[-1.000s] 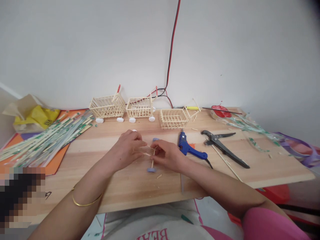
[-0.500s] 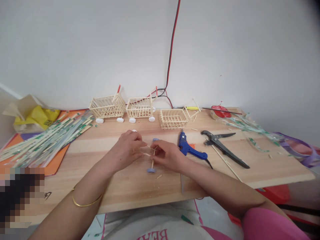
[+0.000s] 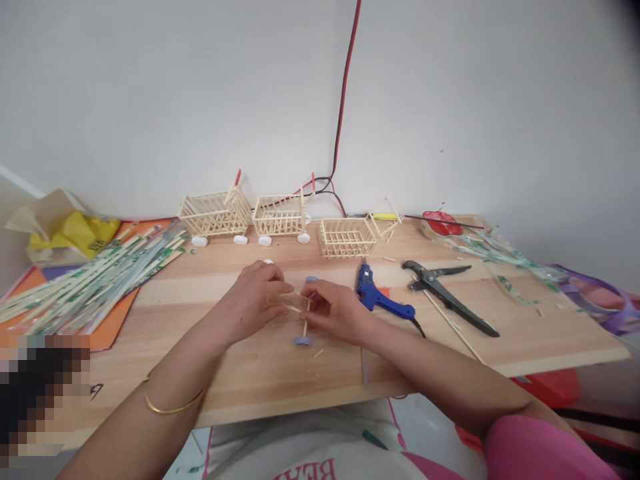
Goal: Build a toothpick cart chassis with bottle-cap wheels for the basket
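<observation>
Between my hands is a small wheeled frame of thin wooden sticks (image 3: pixel 305 327), with a bluish round wheel (image 3: pixel 303 341) at the near end of its axle and another wheel (image 3: pixel 311 279) at the far end. My left hand (image 3: pixel 257 293) pinches the frame's left part, whose detail my fingers cover. A white wheel (image 3: pixel 269 261) peeks out behind that hand. From the other side my right hand (image 3: pixel 333 307) has thumb and fingers closed on the frame beside the axle. A blue glue gun (image 3: pixel 373 293) lies just right of my right hand.
Two stick carts with white wheels (image 3: pixel 215 217) and a wheel-less stick basket (image 3: pixel 347 238) stand along the wall. Black cutting pliers (image 3: pixel 450 300) lie right. Wrapped sticks (image 3: pixel 105 280) spread over the left. A red-stained dish (image 3: pixel 443 225) sits at the back right.
</observation>
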Demonstrator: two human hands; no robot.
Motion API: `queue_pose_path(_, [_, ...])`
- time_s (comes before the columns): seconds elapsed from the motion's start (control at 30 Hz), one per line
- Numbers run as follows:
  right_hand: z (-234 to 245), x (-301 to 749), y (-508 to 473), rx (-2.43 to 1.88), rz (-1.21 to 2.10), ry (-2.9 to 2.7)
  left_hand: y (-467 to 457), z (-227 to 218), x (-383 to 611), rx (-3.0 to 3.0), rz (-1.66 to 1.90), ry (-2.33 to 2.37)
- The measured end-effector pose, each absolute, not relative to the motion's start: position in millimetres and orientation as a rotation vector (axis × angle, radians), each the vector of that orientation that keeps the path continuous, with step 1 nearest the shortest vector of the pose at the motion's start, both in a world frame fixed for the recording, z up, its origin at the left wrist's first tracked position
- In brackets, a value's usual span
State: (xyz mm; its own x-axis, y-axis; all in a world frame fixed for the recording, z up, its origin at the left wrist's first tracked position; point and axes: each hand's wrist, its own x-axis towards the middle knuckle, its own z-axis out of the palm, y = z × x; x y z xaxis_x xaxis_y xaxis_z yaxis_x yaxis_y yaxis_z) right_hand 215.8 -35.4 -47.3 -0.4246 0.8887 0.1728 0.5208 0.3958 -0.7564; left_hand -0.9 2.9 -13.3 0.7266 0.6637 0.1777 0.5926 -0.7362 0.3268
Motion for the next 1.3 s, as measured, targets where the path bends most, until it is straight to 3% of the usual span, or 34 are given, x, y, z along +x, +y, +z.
queue_pose_path(1.3, [-46.3,214.2,-35.2,-1.207,0.81,-2.094,2.7,-14.4,-0.5,2.683,0.428,0.98])
